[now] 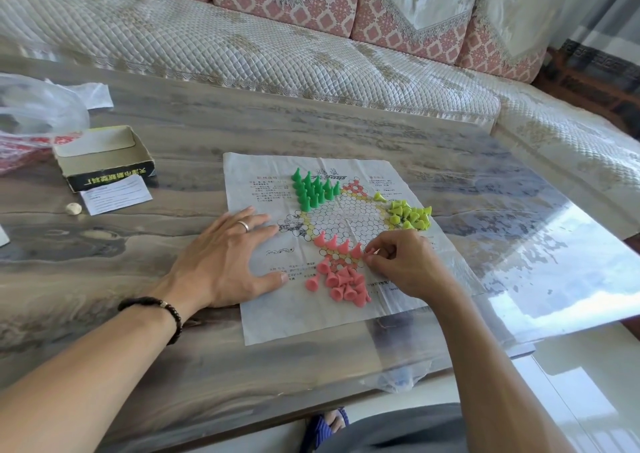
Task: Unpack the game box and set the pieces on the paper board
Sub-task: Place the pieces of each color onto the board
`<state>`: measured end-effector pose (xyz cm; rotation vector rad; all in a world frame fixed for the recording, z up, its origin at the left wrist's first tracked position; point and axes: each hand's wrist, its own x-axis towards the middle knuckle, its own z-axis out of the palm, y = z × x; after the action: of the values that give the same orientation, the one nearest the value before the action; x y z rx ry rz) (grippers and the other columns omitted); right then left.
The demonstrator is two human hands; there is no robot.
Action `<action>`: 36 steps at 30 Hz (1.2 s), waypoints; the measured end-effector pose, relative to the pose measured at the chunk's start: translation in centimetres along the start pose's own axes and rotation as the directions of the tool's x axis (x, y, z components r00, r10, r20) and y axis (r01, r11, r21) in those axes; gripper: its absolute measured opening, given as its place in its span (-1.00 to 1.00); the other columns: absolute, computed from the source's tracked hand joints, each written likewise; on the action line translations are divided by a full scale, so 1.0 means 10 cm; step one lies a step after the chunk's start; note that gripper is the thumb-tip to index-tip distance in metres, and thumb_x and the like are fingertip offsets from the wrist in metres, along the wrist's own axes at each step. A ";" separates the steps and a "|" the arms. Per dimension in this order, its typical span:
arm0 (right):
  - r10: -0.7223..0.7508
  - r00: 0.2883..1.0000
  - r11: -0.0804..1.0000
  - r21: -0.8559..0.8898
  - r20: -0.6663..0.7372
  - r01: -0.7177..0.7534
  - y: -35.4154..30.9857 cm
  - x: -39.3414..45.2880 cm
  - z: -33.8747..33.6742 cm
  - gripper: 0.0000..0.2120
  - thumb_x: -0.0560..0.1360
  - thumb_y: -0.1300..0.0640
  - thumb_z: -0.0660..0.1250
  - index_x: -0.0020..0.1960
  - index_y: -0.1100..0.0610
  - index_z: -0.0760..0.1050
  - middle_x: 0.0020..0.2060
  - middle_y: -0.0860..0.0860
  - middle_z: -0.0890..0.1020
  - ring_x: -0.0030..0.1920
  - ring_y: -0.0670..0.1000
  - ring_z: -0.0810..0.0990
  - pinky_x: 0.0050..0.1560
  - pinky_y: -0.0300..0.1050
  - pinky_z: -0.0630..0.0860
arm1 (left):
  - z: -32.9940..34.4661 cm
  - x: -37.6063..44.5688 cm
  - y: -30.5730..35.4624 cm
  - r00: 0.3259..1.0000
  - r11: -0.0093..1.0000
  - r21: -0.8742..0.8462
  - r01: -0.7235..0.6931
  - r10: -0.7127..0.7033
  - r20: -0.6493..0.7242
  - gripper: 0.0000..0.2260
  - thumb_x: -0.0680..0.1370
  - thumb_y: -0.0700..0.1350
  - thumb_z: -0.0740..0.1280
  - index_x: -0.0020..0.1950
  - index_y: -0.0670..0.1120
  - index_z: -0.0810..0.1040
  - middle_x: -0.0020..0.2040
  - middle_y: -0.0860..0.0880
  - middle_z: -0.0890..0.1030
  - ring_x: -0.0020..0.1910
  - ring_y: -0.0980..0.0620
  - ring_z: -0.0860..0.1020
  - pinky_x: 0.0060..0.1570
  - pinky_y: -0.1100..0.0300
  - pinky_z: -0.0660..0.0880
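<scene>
The paper board is pinned flat mid-table by the spread-out left hand, while a pink piece is pinched by the right hand just right of four upright pink pieces, empty game box parked far left.

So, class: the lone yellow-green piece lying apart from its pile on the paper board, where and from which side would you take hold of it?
Pinch the lone yellow-green piece from above, fingers across its narrow stem: it lies tipped over, and its wide flared base is harder to grip.
</scene>
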<state>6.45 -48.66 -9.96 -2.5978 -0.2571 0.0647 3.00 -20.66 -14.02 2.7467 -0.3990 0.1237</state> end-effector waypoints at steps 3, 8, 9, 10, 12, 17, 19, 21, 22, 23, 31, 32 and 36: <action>0.013 1.000 1.000 -0.014 0.010 -0.013 -0.01 -0.01 -0.01 -0.90 0.45 0.17 0.41 -0.04 0.08 0.60 -0.39 -0.04 0.59 -0.38 -0.11 0.50 -0.39 -0.36 0.35 | -0.01 0.00 0.01 1.000 1.000 0.002 -0.001 0.001 0.008 -0.06 0.25 0.51 0.02 0.52 0.02 0.25 0.54 0.08 0.20 0.54 0.13 0.00 0.50 0.15 -0.03; 0.019 0.980 0.999 0.043 -0.200 -0.011 -0.11 -0.10 -0.11 -0.82 0.40 0.22 0.37 -0.02 0.05 0.53 -0.33 -0.09 0.58 -0.31 -0.15 0.52 -0.31 -0.41 0.37 | -0.02 0.00 0.01 1.000 1.000 -0.005 0.001 -0.001 0.013 -0.05 0.24 0.51 0.02 0.53 0.03 0.24 0.54 0.09 0.19 0.54 0.14 -0.01 0.50 0.14 -0.04; -0.007 0.965 0.998 0.052 -0.261 0.022 -0.17 -0.13 -0.13 -0.86 0.40 0.24 0.37 -0.08 0.06 0.55 -0.34 -0.10 0.58 -0.33 -0.16 0.51 -0.32 -0.43 0.38 | -0.02 0.00 0.01 1.000 1.000 -0.006 0.000 0.000 0.013 -0.05 0.24 0.51 0.02 0.53 0.03 0.24 0.54 0.09 0.19 0.54 0.14 -0.01 0.50 0.14 -0.04; -0.044 0.957 0.996 0.064 -0.287 0.065 -0.23 -0.15 -0.14 -0.90 0.40 0.25 0.37 -0.14 0.07 0.58 -0.34 -0.11 0.59 -0.33 -0.16 0.51 -0.30 -0.44 0.41 | -0.02 0.00 0.01 1.000 1.000 -0.006 0.000 0.000 0.013 -0.05 0.24 0.51 0.02 0.52 0.03 0.25 0.54 0.08 0.19 0.54 0.13 -0.01 0.50 0.14 -0.04; -0.141 0.963 0.983 0.080 -0.229 0.163 -0.37 -0.19 -0.11 -0.91 0.41 0.24 0.40 -0.21 0.07 0.61 -0.35 -0.12 0.62 -0.33 -0.15 0.55 -0.28 -0.37 0.49 | -0.02 0.00 0.02 1.000 1.000 -0.005 -0.001 0.001 0.015 -0.05 0.24 0.51 0.01 0.52 0.02 0.25 0.54 0.08 0.20 0.54 0.12 0.00 0.50 0.14 -0.05; -0.282 0.959 0.958 -0.068 -0.032 0.279 -0.62 -0.20 0.14 -0.89 0.45 0.19 0.35 -0.21 0.06 0.64 -0.40 -0.14 0.63 -0.39 -0.22 0.55 -0.31 -0.36 0.45 | -0.02 0.00 0.02 1.000 1.000 -0.003 0.006 -0.006 0.017 -0.06 0.24 0.51 0.01 0.52 0.03 0.25 0.54 0.07 0.19 0.54 0.13 -0.01 0.50 0.15 -0.06; -0.259 0.966 0.958 -0.133 -0.014 0.255 -0.67 -0.18 0.22 -0.83 0.48 0.13 0.31 -0.27 0.06 0.60 -0.47 -0.09 0.62 -0.43 -0.18 0.57 -0.32 -0.22 0.50 | -0.03 0.00 0.03 1.000 1.000 -0.006 0.008 -0.008 0.021 -0.05 0.24 0.51 0.01 0.52 0.03 0.25 0.54 0.08 0.19 0.54 0.13 -0.01 0.50 0.15 -0.07; -0.218 0.976 0.955 -0.206 0.011 0.215 -0.70 -0.14 0.27 -0.80 0.49 0.04 0.31 -0.26 0.07 0.59 -0.51 -0.05 0.62 -0.46 -0.12 0.59 -0.28 -0.14 0.56 | -0.03 0.00 0.03 1.000 1.000 -0.005 0.007 -0.007 0.024 -0.05 0.24 0.51 0.00 0.52 0.04 0.24 0.55 0.08 0.18 0.54 0.13 -0.02 0.50 0.15 -0.08; -0.203 0.979 0.951 -0.233 0.022 0.202 -0.71 -0.13 0.29 -0.80 0.48 0.01 0.31 -0.24 0.06 0.59 -0.51 -0.05 0.62 -0.45 -0.09 0.60 -0.24 -0.12 0.58 | -0.03 0.00 0.04 1.000 1.000 -0.005 0.007 -0.007 0.023 -0.06 0.24 0.51 0.01 0.52 0.04 0.24 0.55 0.08 0.17 0.54 0.14 -0.03 0.50 0.16 -0.08; -0.199 0.980 0.947 -0.254 0.023 0.198 -0.73 -0.12 0.31 -0.82 0.47 0.00 0.32 -0.23 0.06 0.60 -0.48 -0.04 0.63 -0.42 -0.05 0.62 -0.19 -0.10 0.59 | -0.03 0.00 0.04 1.000 1.000 -0.008 0.007 -0.007 0.021 -0.06 0.24 0.51 0.02 0.52 0.04 0.24 0.55 0.08 0.17 0.54 0.14 -0.03 0.50 0.16 -0.09; -0.238 0.970 0.910 -0.361 -0.052 0.204 -0.84 -0.12 0.50 -0.82 0.47 -0.01 0.26 -0.17 0.04 0.59 -0.27 -0.05 0.62 -0.11 0.03 0.54 0.04 -0.02 0.41 | -0.03 -0.01 0.03 1.000 1.000 -0.022 -0.006 0.006 0.005 -0.12 0.28 0.48 0.09 0.51 0.05 0.26 0.54 0.08 0.20 0.54 0.13 -0.02 0.49 0.19 -0.09; -0.233 0.971 0.910 -0.364 -0.057 0.197 -0.84 -0.12 0.52 -0.81 0.48 -0.04 0.26 -0.16 0.03 0.58 -0.24 -0.05 0.62 -0.09 0.03 0.53 0.04 -0.02 0.39 | -0.03 -0.02 0.03 1.000 1.000 -0.022 -0.006 0.006 0.005 -0.12 0.28 0.48 0.08 0.51 0.06 0.26 0.54 0.08 0.20 0.54 0.13 -0.02 0.49 0.19 -0.09; -0.198 0.978 0.940 -0.296 -0.067 0.170 -0.85 -0.12 0.52 -0.89 0.46 0.02 0.30 -0.09 0.01 0.56 -0.23 -0.07 0.64 -0.08 0.03 0.57 0.07 -0.02 0.39 | -0.05 -0.02 0.04 1.000 1.000 -0.025 0.000 0.000 0.015 -0.15 0.30 0.45 0.12 0.51 0.05 0.25 0.55 0.07 0.18 0.54 0.13 -0.04 0.49 0.18 -0.11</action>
<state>3.31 -39.11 -10.07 -2.8417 -0.5073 -0.1779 2.68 -20.83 -13.44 2.7242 -0.4016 0.0975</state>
